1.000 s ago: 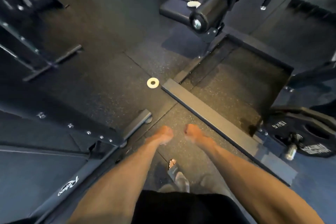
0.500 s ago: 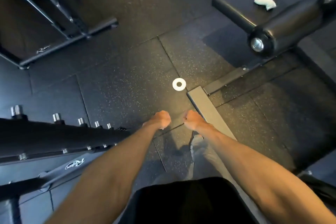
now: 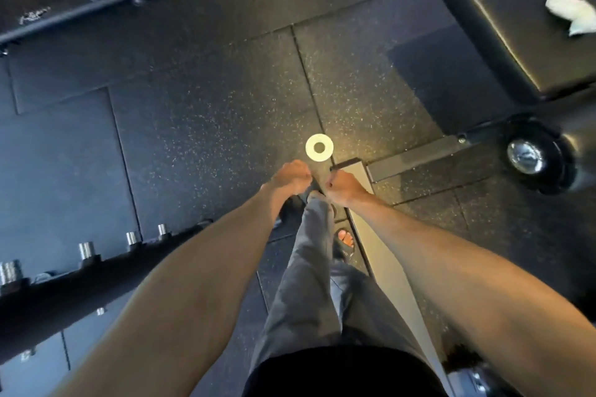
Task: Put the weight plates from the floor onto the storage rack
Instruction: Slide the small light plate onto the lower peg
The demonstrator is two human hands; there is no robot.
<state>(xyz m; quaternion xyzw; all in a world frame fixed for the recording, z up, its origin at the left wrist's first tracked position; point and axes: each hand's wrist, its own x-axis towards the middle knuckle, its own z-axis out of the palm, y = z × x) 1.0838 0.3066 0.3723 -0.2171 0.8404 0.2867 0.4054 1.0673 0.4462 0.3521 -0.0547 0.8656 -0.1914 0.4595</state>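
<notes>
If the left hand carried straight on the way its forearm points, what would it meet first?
Probably the small white ring-shaped plate, lying flat on the rubber floor just beyond the closed left hand. Height above the floor is unclear, and nothing visible lies between.

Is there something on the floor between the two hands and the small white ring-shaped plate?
Nothing visible. The small white plate lies flat on bare rubber floor, just ahead of the left hand and right hand, both closed in fists and empty. The grey bar runs under the right forearm, beside the plate, not across the path.
</notes>
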